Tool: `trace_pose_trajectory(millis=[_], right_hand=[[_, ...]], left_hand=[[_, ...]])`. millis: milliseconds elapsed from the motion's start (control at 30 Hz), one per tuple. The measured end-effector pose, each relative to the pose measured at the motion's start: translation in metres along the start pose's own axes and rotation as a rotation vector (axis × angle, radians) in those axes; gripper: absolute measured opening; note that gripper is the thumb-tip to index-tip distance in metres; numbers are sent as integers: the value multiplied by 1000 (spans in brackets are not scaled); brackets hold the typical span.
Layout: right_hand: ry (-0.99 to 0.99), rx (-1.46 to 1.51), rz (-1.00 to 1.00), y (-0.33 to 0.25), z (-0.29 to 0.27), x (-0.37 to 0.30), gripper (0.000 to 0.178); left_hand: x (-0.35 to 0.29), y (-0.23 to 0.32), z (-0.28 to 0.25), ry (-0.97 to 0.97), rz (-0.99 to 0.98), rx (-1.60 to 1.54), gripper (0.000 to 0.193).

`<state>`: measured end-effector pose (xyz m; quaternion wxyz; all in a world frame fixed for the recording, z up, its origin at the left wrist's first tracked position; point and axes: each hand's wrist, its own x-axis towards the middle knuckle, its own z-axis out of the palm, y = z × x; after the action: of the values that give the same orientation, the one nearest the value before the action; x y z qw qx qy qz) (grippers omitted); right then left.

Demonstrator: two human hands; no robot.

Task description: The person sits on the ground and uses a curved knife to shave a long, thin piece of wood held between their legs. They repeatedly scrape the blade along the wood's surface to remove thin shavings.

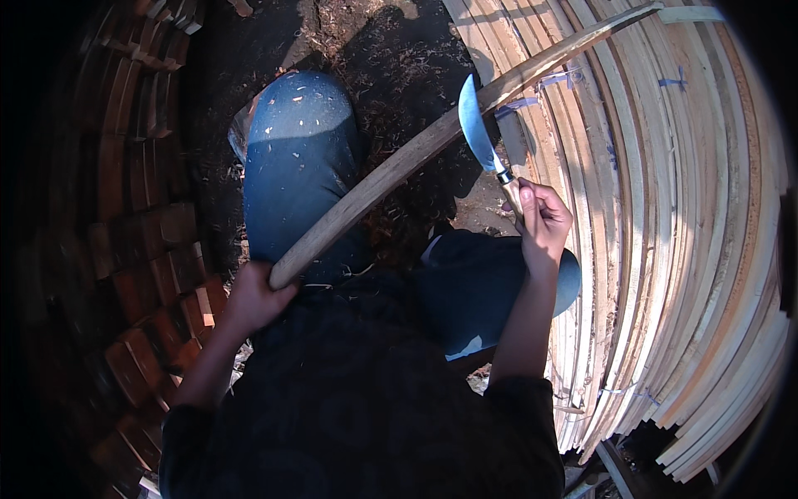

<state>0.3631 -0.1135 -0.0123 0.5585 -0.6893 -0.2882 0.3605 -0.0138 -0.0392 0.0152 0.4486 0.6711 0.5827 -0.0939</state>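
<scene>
At the far left we see a curved stack of reddish-brown wood pieces [141, 249] in shadow. Next comes our left hand [252, 298], fingers clamped round the lower end of a long wooden stick [416, 150], which slants up to the right across our blue-trousered knee [299, 158] and over the dark ground [391, 66] strewn with shavings. A curved knife [477, 129] has its blade lying against the stick about midway along it, its point upward. Our right hand [542, 223] is closed tight on the knife's handle, just above the other knee. At the right lies a broad pile of pale split slats [682, 249], some tied with blue string
</scene>
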Motion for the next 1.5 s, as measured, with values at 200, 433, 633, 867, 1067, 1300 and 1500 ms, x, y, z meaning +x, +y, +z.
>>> trace_pose_trajectory(millis=[200,433,633,867,1067,1300,1500], right_hand=[[-44,-47,42,5,-28,-4,15],[-49,27,182,5,-21,-7,17],[39,14,30,7,-18,3,18],[-14,125,51,4,-19,6,14],[-25,-86,119,3,-17,6,19],[38,10,17,4,-15,8,18],[-116,47,166,8,-14,6,17]], left_hand=[[2,1,-3,-24,-1,41,33],[3,-5,-4,-12,-4,26,35],[1,4,-4,-24,-41,22,35],[3,4,-6,-25,-21,38,36],[0,4,-5,-14,-37,-1,36],[2,4,-5,-26,-22,46,38],[5,2,-2,-26,-64,44,38]])
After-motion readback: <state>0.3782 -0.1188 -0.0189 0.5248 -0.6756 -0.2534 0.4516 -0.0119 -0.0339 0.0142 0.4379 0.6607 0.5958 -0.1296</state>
